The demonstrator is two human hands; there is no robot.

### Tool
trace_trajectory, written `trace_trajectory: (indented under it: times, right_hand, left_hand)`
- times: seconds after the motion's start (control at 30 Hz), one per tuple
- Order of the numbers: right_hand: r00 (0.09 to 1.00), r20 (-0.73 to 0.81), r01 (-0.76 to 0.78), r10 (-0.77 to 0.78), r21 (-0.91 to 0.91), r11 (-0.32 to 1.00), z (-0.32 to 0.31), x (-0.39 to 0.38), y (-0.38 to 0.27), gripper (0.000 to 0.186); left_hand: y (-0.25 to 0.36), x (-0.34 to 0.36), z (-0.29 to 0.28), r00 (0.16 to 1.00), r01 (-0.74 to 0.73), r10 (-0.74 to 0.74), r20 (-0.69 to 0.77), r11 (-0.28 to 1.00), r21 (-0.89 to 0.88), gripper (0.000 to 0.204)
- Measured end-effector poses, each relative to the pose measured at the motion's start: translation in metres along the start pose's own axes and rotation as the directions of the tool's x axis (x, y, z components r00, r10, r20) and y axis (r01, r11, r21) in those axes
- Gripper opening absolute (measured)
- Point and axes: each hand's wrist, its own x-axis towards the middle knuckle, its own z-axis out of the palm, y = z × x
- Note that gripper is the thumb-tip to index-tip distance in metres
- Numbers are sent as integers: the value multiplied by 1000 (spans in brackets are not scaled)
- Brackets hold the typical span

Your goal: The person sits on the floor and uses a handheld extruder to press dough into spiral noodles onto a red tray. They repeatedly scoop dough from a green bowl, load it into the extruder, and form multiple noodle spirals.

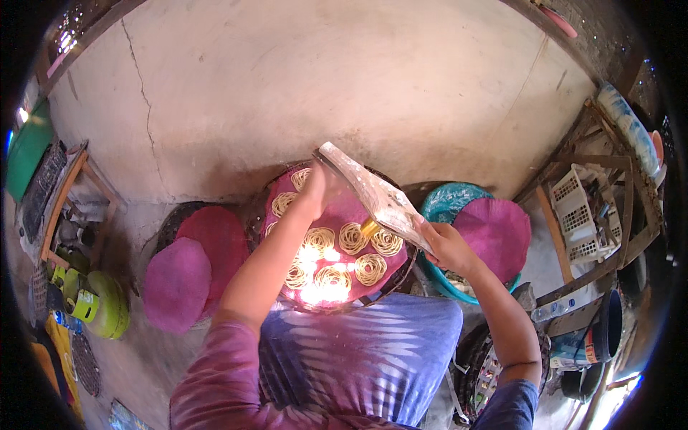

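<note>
Both my hands hold a pale, worn wooden board [380,195] tilted over a round tray. A short brass-coloured tube [370,228] sticks out beneath the board. My left hand [319,192] is closed at its upper left end, the fingers partly hidden by the board. At the lower right end, my right hand [450,247] wraps its fingers round the wood. On the tray, a magenta cloth [287,175] carries several flat coils of thin pale strands [332,281]. Bright sunlight washes out a few of the nearer coils [315,252].
Magenta round cloths [178,285] lie to the left. A teal basin [438,206] stands on the right, with another magenta round [494,236] over it. Further out are a green gas cylinder [109,304], a wooden rack [552,229] with a white basket [577,208], and a dark bucket [609,326].
</note>
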Motion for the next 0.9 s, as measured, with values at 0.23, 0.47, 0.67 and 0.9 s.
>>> trace_trajectory:
  times: [0.23, 0.47, 0.67, 0.9]
  right_hand:
    - [999, 2, 48, -48, 154, 987, 5, -6, 17, 66]
    - [985, -131, 144, -116, 236, 961, 6, -4, 34, 61]
    - [964, -230, 232, -134, 484, 844, 13, -27, 79, 52]
    - [924, -376, 372, -69, 844, 387, 94, -71, 151, 79]
  left_hand:
    - [-56, -32, -4, 965, 23, -167, 201, 821, 571, 31]
    - [-75, -11, -18, 951, -90, -116, 285, 780, 619, 40]
    - [-65, -43, -26, 801, -530, 62, 595, -389, 754, 51]
    - [-19, -107, -4, 843, -467, 390, 369, 193, 863, 36]
